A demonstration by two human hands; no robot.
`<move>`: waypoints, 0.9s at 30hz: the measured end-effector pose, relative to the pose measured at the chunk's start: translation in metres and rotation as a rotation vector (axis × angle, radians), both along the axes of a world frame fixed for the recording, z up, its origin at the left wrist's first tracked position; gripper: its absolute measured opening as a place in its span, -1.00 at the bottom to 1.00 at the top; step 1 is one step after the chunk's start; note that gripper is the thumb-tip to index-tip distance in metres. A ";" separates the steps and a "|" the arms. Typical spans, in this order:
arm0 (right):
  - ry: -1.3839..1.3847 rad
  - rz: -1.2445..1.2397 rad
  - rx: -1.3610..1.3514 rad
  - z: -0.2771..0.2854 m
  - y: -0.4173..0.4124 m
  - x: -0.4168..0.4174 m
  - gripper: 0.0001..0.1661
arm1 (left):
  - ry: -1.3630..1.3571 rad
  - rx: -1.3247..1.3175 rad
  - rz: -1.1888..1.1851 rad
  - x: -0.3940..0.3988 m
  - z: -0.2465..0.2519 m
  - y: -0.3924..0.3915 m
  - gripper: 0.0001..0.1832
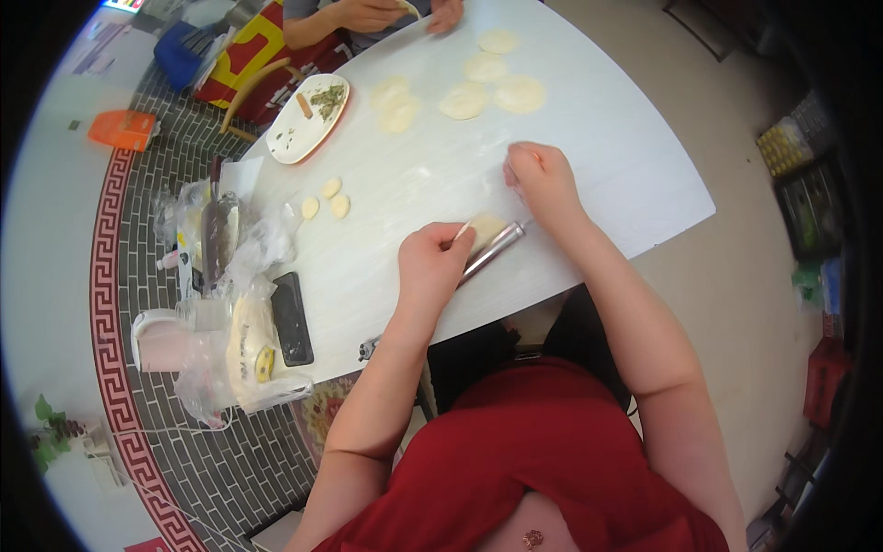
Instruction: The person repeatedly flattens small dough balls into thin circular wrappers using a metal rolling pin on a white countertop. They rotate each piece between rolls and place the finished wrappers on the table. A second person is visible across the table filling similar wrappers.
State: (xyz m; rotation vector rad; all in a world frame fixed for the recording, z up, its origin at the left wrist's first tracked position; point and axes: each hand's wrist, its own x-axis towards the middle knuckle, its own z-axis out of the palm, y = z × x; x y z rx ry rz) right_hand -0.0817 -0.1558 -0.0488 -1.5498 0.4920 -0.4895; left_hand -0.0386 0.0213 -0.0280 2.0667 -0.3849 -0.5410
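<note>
My left hand [434, 259] pinches the edge of a thin dough wrapper [487, 226] between thumb and fingers, near the table's front edge. Right beside the wrapper lies a shiny metal rolling pin [495, 251], its near end hidden by my left hand. Farther out, my right hand [541, 176] is over the tabletop with its fingers curled in; whether anything is inside them is hidden. Three small flattened dough pieces [332, 187] rest to the left. Toward the far side are several rolled wrappers [463, 101], and two overlapping ones [394, 105] lie left of those.
Across the white table [386, 186], another person's hand [372, 15] holds a wrapper. A white plate [293, 141] carries a little chopped green filling and a brown stick. A black phone [292, 319], plastic bags [255, 345] and a pink container [162, 341] crowd the left edge.
</note>
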 end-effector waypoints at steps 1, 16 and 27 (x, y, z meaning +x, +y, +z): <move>0.001 0.000 -0.020 0.000 -0.002 0.010 -0.58 | -0.045 0.053 -0.046 0.000 0.008 -0.004 -0.77; -0.080 -0.002 0.003 -0.002 -0.001 -0.011 -0.60 | -0.170 -0.093 -0.109 0.004 -0.007 -0.001 -0.83; -0.005 0.038 0.124 0.008 0.004 -0.037 -0.62 | -0.032 0.044 0.045 0.042 -0.008 0.016 -0.85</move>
